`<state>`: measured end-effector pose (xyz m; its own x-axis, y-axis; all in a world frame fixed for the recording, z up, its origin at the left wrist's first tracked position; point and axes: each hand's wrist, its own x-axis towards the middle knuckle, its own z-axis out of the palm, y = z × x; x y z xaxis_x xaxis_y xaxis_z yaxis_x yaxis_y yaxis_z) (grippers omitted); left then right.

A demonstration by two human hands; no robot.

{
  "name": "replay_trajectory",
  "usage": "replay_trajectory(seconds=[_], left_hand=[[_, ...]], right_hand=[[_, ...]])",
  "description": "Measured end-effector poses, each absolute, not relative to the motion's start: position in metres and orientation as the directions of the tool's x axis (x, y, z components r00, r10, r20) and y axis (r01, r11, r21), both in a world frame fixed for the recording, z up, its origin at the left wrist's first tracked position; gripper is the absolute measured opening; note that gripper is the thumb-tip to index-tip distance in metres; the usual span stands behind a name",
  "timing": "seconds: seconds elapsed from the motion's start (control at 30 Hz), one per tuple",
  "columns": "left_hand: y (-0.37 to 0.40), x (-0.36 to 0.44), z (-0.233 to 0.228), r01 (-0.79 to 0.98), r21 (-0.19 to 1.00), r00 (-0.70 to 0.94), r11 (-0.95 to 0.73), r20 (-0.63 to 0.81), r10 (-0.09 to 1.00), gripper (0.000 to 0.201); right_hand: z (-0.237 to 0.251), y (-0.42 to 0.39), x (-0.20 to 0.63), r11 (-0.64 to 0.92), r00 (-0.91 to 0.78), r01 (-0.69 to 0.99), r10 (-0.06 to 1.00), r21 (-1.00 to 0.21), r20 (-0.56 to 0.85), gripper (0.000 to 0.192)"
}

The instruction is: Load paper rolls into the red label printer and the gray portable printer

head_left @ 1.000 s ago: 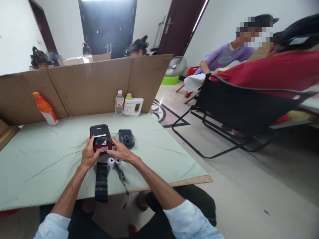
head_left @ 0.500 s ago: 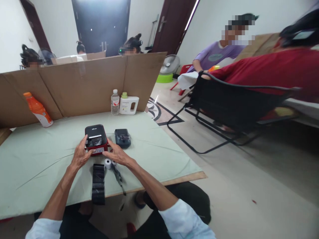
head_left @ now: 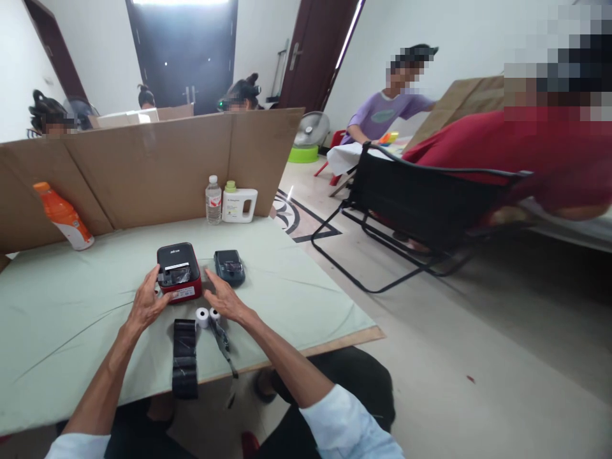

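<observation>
A small black and red label printer (head_left: 179,271) sits on the table. My left hand (head_left: 146,303) rests at its near left corner, fingers along the side and thumb by the front face. The fingers are spread, not wrapped round it. Just off the printer's right side is my right hand (head_left: 228,298), open, with its fingers stretched out and holding nothing. Beyond that hand lies a smaller dark portable printer (head_left: 229,266). Two white paper rolls (head_left: 203,317) stand between my wrists. Closer to me are a black folded strip (head_left: 185,357) over the table edge and a dark strap (head_left: 220,338).
Across the table's back stands a cardboard panel (head_left: 157,172). Before it are an orange bottle (head_left: 64,215), a clear water bottle (head_left: 213,201) and a white jug (head_left: 239,204). To the right are a black folding chair (head_left: 411,204) and people seated at another table.
My right hand has come away from the label printer to the right. My left hand stays beside it. The whole view has shifted slightly.
</observation>
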<state>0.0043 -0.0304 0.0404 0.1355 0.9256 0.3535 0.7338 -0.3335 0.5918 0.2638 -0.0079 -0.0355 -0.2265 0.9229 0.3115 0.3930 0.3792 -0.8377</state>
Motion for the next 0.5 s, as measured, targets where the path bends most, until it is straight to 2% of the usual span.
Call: replay_trajectory(seconds=[0.23, 0.5], left_hand=[[-0.0313, 0.0024, 0.0386, 0.741, 0.563, 0.148, -0.367, 0.396, 0.906, 0.083], [-0.0365, 0.0023, 0.0464, 0.736, 0.565, 0.173, -0.372, 0.374, 0.911, 0.077]], right_hand=[[-0.0336, -0.0118, 0.2652, 0.36, -0.203, 0.44, 0.932, -0.822, 0.3, 0.066], [-0.0408, -0.014, 0.2616, 0.354, -0.153, 0.47, 0.935, -0.809, 0.32, 0.063]])
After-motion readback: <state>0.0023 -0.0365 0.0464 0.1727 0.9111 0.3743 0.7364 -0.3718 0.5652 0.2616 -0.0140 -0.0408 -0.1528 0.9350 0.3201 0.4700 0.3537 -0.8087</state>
